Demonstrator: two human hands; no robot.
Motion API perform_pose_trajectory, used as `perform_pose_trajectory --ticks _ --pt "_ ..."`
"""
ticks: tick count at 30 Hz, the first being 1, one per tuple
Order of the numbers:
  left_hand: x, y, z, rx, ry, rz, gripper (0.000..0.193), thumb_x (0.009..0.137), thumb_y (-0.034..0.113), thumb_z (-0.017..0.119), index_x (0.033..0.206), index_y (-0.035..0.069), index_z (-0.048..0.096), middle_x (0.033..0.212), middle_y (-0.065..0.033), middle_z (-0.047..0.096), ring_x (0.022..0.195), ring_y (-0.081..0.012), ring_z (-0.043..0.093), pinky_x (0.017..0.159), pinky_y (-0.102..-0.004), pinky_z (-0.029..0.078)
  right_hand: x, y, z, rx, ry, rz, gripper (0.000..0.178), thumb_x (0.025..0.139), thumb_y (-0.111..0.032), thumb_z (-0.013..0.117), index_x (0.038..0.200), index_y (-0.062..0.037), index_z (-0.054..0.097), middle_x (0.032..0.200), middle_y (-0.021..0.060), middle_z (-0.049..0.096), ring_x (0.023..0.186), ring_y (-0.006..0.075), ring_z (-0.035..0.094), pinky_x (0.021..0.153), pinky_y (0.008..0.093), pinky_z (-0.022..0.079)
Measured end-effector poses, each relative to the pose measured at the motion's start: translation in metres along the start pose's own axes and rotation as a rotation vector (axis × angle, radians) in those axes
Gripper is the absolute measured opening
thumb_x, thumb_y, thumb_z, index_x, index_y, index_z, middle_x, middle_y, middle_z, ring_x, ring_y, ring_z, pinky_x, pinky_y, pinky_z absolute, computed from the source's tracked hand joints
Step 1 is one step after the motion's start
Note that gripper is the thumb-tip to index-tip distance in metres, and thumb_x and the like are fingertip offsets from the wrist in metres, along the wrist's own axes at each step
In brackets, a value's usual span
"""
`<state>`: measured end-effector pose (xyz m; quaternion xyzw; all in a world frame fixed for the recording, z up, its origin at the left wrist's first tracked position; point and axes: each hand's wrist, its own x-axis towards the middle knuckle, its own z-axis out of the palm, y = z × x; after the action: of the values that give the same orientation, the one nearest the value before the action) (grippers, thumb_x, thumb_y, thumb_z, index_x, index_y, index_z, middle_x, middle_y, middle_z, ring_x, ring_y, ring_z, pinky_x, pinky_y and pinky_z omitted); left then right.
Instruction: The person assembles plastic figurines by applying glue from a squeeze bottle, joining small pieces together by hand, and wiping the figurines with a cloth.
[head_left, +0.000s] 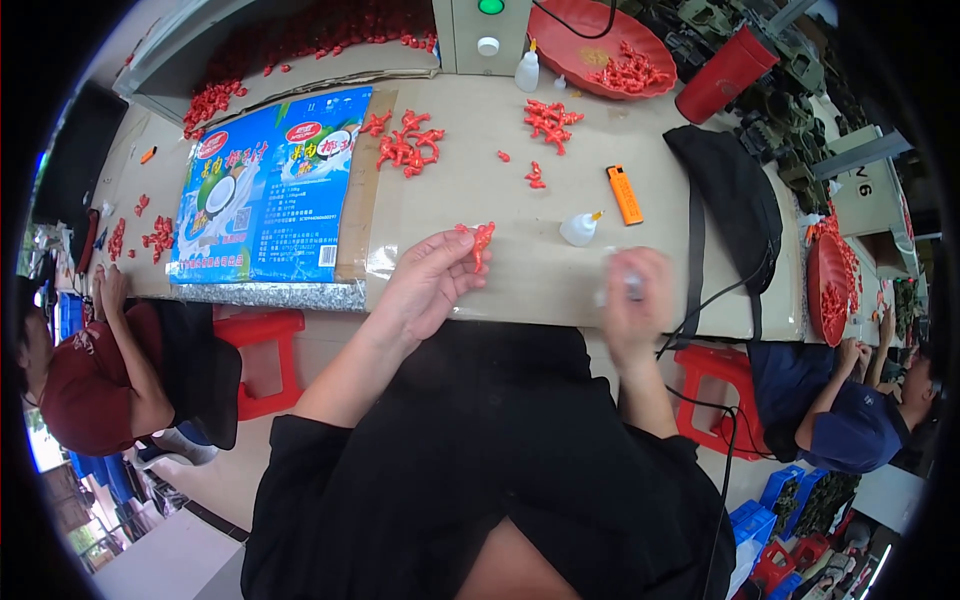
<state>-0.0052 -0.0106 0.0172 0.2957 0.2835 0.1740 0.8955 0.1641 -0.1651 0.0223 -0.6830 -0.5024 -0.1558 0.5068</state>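
Note:
Near the table's front edge, my left hand (432,280) pinches a small red plastic figure (479,246) between thumb and fingers. My right hand (637,300) is to its right, blurred by motion, its fingers curled around something pale that I cannot make out. Between the hands, slightly farther back, stands a small white squeeze bottle (579,229) with a yellowish tip. An orange lighter (624,195) lies beyond my right hand. Farther off are a single red figure (536,176), a tiny red piece (503,156) and two piles of red figures (408,144) (551,124).
Blue printed cardboard (265,190) covers the table's left part. At the back are a second squeeze bottle (527,72), a red tray (640,75) of parts and a red cylinder (727,74). A black bag (735,200) with a cable lies right. Co-workers sit on both sides.

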Motion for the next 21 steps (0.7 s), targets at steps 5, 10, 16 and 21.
perform_pose_trajectory --ticks 5,10,16,21 --pt "0.02 0.019 0.013 0.108 0.023 0.025 0.019 0.083 0.014 0.053 0.096 0.001 0.05 0.086 -0.009 0.058 0.075 -0.0145 0.056 0.067 -0.0272 0.047 0.034 0.037 -0.025 -0.41 -0.205 0.069 0.026 0.072 0.003 0.056 0.097 -0.0011 0.054 0.092 0.0133 0.054 0.087 0.0248 0.052 0.072 0.031 0.043" --pt "0.045 0.035 0.034 0.275 0.076 0.052 0.018 0.082 0.015 0.056 0.094 0.003 0.051 0.084 -0.006 0.057 0.07 -0.0117 0.054 0.061 -0.0234 0.045 0.02 0.028 -0.016 -0.001 -0.298 0.279 0.046 0.07 0.001 0.058 0.114 -0.0005 0.044 0.112 0.0159 0.047 0.103 0.0248 0.048 0.077 0.0319 0.043" --pt "0.086 0.042 0.051 0.481 0.07 0.117 0.018 0.08 0.013 0.059 0.093 0.003 0.051 0.074 -0.0019 0.057 0.058 -0.0055 0.049 0.049 -0.0171 0.039 0.001 0.021 0.024 0.144 -0.267 0.321 0.059 0.066 -0.007 0.069 0.115 0.0022 0.038 0.106 0.0167 0.05 0.098 0.0249 0.051 0.076 0.0321 0.044" --pt "0.132 0.049 0.086 0.901 0.014 0.382 0.023 0.079 0.012 0.059 0.095 0.0 0.05 0.072 -0.0023 0.056 0.054 -0.0041 0.045 0.044 -0.0176 0.035 -0.002 0.022 0.029 0.114 -0.258 0.403 0.04 0.07 -0.01 0.065 0.104 0.0008 0.047 0.094 0.0138 0.055 0.087 0.0256 0.054 0.073 0.0327 0.044"
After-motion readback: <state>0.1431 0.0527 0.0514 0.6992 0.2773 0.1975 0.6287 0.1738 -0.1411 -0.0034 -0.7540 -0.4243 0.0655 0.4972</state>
